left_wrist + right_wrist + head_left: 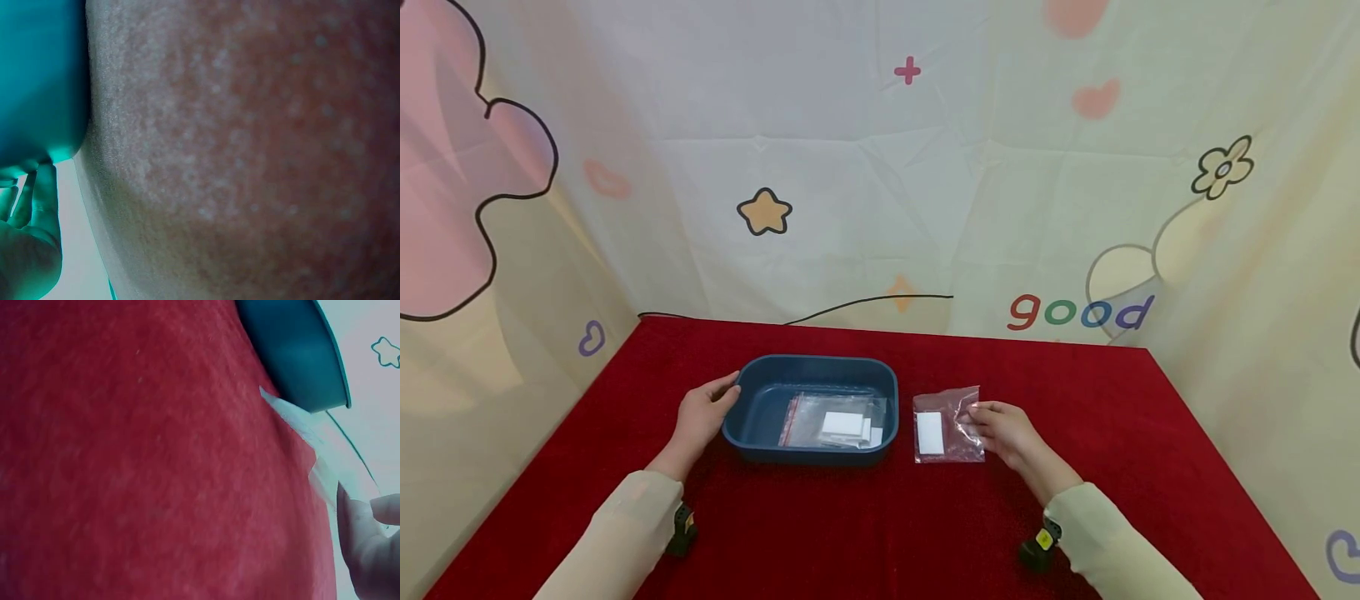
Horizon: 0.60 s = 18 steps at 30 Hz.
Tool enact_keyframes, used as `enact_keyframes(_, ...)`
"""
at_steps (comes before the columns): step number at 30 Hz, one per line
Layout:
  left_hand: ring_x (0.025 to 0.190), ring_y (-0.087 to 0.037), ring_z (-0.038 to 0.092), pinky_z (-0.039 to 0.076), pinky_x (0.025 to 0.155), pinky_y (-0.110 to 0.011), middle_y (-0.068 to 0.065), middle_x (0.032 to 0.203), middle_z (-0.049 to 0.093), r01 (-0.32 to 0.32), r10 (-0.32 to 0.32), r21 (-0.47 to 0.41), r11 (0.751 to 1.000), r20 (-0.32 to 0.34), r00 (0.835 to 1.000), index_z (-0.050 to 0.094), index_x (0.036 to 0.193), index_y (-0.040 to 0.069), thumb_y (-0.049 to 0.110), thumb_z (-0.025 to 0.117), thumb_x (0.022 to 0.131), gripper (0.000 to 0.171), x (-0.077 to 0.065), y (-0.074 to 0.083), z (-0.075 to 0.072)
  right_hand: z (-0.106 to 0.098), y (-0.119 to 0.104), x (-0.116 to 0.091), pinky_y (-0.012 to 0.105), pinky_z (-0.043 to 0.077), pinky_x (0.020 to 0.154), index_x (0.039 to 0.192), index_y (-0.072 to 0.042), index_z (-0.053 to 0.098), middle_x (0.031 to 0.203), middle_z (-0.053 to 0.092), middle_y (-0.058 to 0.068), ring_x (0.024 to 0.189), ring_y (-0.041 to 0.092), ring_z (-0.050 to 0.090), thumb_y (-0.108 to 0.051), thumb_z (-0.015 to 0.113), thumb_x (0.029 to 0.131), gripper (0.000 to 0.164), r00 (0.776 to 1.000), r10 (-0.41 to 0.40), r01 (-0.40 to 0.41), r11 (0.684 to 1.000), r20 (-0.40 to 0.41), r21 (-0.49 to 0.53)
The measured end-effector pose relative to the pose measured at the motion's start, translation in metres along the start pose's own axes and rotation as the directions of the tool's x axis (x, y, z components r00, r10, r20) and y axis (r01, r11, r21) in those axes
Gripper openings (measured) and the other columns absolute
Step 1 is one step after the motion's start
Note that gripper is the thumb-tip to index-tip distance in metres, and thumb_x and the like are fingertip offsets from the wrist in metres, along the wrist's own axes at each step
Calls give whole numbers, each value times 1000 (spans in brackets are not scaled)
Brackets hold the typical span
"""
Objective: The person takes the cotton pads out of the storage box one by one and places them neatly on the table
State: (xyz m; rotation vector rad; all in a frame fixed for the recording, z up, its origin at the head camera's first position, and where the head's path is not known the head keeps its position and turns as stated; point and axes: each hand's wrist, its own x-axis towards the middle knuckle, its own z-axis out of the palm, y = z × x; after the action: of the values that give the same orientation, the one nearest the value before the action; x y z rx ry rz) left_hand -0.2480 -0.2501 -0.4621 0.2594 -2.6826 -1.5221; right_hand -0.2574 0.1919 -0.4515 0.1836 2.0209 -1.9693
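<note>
My left hand [703, 408] is at the left end of a dark blue basin [811, 457], fingertips right at its rim. In the left wrist view, straight fingers [45, 200] rest against the basin's outer wall. To the right of the basin, my right hand [1007, 429] pinches the right side of a clear plastic bag [955, 446] between thumb and fingers. A white rectangular piece [930, 433] shows in the bag's left part. In the right wrist view the bag [297, 419] slants over the red cloth, close to the basin.
Several clear bags [808, 412] with white pieces [843, 424] lie inside the basin, one with a red strip along its edge. A red cloth [820, 533] covers the table. Behind it hangs a printed curtain [850, 208]. Each wrist wears a small dark device.
</note>
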Motion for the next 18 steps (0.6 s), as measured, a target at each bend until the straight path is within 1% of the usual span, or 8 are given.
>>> enact_keyframes(6, 141, -43, 50, 48, 114, -55, -26, 155, 48, 4, -4, 2, 1000, 2, 1000, 44, 154, 4, 20, 51, 108, 49, -1, 0, 0, -9, 5, 1, 19, 59, 64, 118, 14, 58, 80, 72, -4, 70, 4, 67, -4, 52, 103, 24, 1000, 6, -7, 998, -11, -62)
enact_keyframes(10, 141, -43, 50, 47, 114, -55, -26, 155, 48, -1, 1, 5, 1000, 0, 1000, 44, 154, 3, 20, 50, 108, 49, -1, 1, 0, -13, 6, 2, 22, 60, 63, 117, 17, 59, 80, 73, 0, 68, 7, 68, -2, 51, 103, 25, 1000, 16, -19, 993, -26, -116)
enact_keyframes(14, 141, -43, 50, 47, 114, -55, -26, 154, 49, -10, 10, 13, 1000, -3, 1000, 44, 153, 3, 19, 50, 108, 49, 0, 1, 0, -16, 7, 2, 23, 61, 62, 116, 19, 59, 76, 69, 0, 66, 8, 67, 1, 51, 101, 25, 999, 24, -29, 986, -30, -162)
enact_keyframes(18, 141, -43, 50, 47, 114, -55, -27, 154, 49, -14, 14, 14, 1000, -5, 1000, 45, 153, 3, 19, 50, 108, 49, 0, 0, 0, -18, 6, 3, 22, 60, 59, 116, 20, 59, 70, 66, 0, 62, 8, 65, 0, 53, 100, 26, 999, 32, -39, 970, -32, -239)
